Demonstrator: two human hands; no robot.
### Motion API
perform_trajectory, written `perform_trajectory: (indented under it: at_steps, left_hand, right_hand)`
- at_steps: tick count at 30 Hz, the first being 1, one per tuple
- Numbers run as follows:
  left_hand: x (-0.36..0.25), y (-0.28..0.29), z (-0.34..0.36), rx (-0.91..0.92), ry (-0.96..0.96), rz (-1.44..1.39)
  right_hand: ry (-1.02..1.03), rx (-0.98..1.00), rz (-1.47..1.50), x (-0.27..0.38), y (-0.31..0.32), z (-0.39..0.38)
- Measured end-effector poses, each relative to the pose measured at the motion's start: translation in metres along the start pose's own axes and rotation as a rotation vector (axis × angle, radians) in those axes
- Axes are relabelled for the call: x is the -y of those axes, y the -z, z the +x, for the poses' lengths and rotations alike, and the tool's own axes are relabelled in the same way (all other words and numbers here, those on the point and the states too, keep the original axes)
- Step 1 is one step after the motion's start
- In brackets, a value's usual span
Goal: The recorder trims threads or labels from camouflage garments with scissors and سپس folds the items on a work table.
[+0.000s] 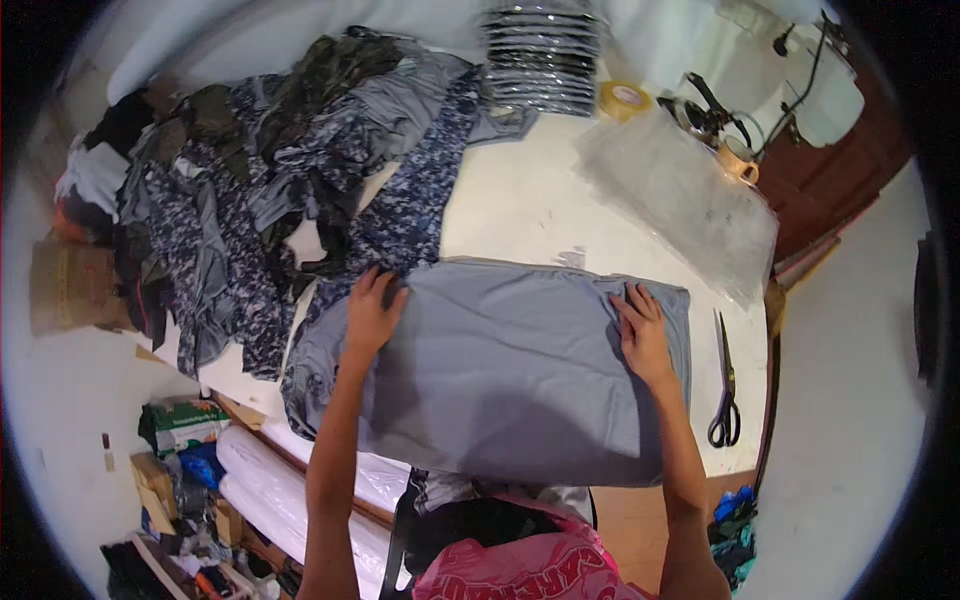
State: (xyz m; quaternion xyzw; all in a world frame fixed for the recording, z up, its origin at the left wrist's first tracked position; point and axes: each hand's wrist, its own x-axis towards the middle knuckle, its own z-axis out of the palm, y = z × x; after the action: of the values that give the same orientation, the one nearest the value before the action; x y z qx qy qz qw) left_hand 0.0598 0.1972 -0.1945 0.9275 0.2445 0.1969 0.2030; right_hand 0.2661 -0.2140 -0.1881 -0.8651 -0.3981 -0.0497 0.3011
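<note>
Grey cloth [520,375] lies across the near side of the table [510,205]; left hand [372,315] and right hand [643,330] rest toward opposite ends, probably keeping it flat. Left grip spread; right grip's pinch unclear. Scissors [727,385] lie handy.

The white table [515,210] occupies the centre. A pale left wall [72,430] and right wall [840,420] flank it. Tan floor [640,530] shows below its front edge. Upper right: a red-brown panel [815,195], possibly a door.
</note>
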Motion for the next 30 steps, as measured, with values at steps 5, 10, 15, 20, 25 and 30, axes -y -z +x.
perform_trajectory:
  at_steps: [5,10,15,20,25,30]
  left_hand:
    - [-0.001,-0.025,0.032,-0.051,0.066,0.235]
    - [0.000,-0.034,0.043,-0.002,0.159,0.348]
    - [-0.002,-0.045,0.064,0.031,0.178,0.366]
    - [0.008,-0.052,0.093,0.078,0.226,0.397]
    - [0.016,-0.048,0.115,0.115,0.232,0.388]
    - [0.009,-0.053,0.124,0.109,0.243,0.399]
  right_hand:
    - [-0.105,-0.069,-0.275,-0.018,-0.002,0.017]
    - [-0.100,0.007,-0.323,-0.018,-0.006,0.028]
    - [-0.099,0.014,-0.325,-0.033,-0.006,0.046]
    - [-0.089,0.012,-0.332,-0.034,-0.017,0.074]
    - [-0.110,-0.025,-0.315,-0.026,-0.022,0.087]
    - [-0.127,-0.010,-0.327,-0.023,-0.019,0.090]
